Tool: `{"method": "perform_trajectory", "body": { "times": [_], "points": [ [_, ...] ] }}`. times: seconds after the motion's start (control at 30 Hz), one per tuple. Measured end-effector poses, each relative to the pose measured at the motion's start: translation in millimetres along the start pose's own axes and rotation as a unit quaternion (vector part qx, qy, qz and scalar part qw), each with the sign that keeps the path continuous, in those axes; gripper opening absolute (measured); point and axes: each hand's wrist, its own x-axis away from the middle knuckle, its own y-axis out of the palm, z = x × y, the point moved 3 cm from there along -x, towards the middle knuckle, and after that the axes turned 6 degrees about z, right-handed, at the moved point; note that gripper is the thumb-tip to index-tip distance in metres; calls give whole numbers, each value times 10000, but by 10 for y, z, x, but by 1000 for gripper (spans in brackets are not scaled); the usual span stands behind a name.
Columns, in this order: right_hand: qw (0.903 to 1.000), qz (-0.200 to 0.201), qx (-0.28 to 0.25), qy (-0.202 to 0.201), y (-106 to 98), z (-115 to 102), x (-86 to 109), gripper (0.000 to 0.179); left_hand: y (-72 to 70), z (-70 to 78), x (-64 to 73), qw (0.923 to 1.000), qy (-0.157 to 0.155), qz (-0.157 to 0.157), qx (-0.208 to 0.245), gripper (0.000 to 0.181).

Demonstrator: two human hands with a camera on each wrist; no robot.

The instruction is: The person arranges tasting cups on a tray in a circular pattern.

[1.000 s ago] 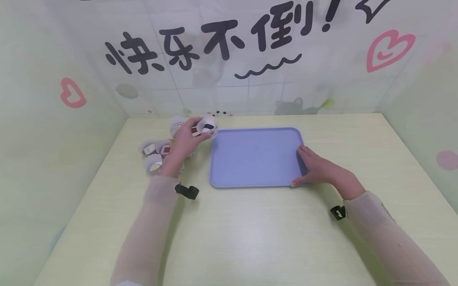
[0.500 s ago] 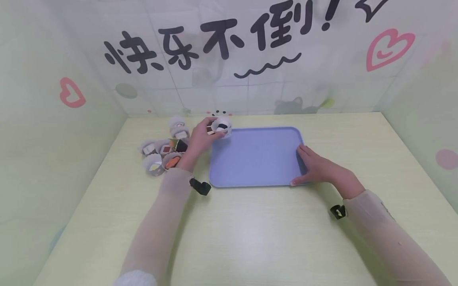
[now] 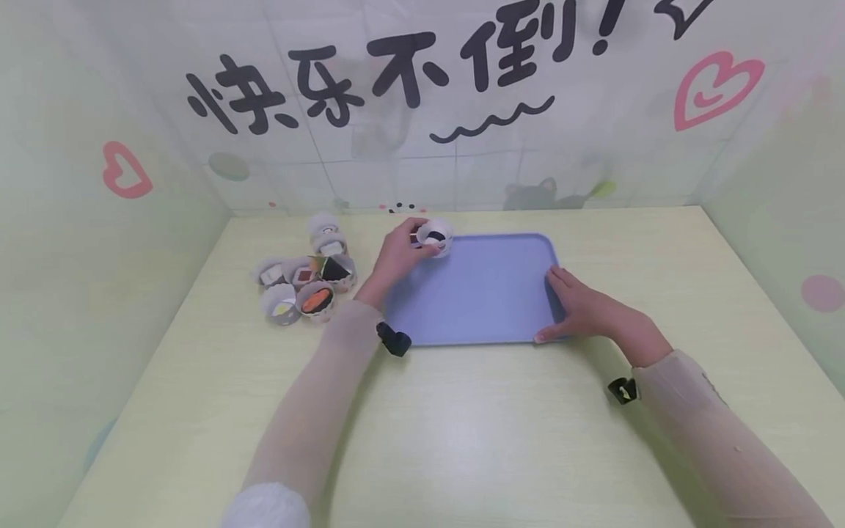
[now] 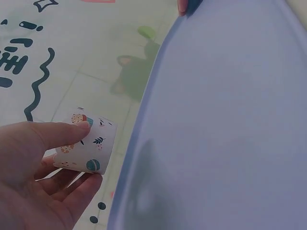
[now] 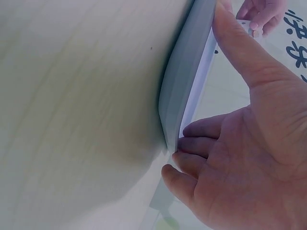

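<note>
In the head view my left hand pinches a white paper baking cup by its side, above the far left part of a light blue tray. Inside the cup sits a white piece with a black band, like toy sushi. The left wrist view shows the cup's printed wall between thumb and fingers, apart from the tray. My right hand holds the tray at its near right corner, thumb on the front edge and fingers on the right rim. In the right wrist view those fingers curl at the rim.
Several more paper cups with toy-like food stand left of the tray, among them one with an orange-topped piece and one with a dark wedge. The pale wooden table meets printed walls at its back and sides.
My left hand has carried the paper cup rightward, from beside the tray to over its far left part, uncovering the cups behind it. My right hand and the tray stay in place.
</note>
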Motion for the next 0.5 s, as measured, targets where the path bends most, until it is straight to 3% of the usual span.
{"method": "perform_trajectory", "body": {
  "times": [0.5],
  "points": [
    [10000,-8,-69,27,-13,-11,2,126,382,111,-114,9989,-4,-338,-309,60]
  ]
}}
